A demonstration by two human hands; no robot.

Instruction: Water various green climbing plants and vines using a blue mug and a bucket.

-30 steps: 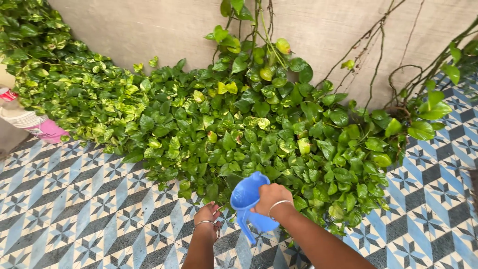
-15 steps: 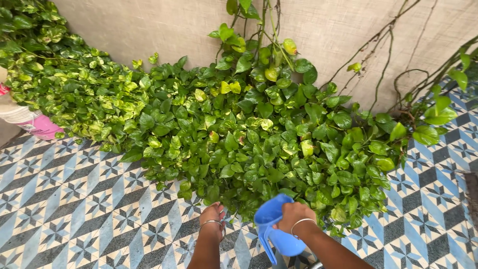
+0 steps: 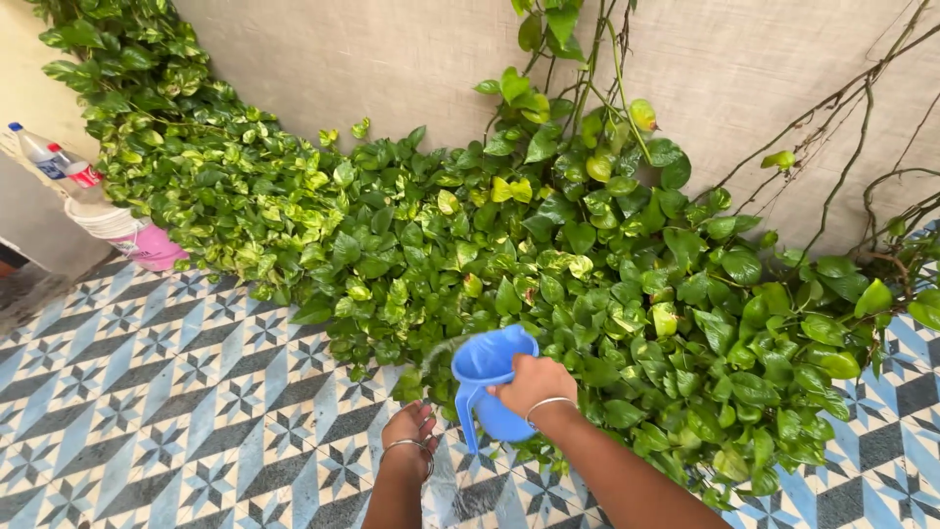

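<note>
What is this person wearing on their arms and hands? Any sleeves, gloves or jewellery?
Both forearms are bare: no sleeves or gloves show in the head view. The left hand has a thin silver-coloured bangle at the wrist, and the right hand has a similar slim metal bangle. No rings or watch can be made out.

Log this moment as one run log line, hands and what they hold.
right hand: grips tilted blue jug | left hand: empty, at leafy vine edge | floor: patterned tiles
</note>
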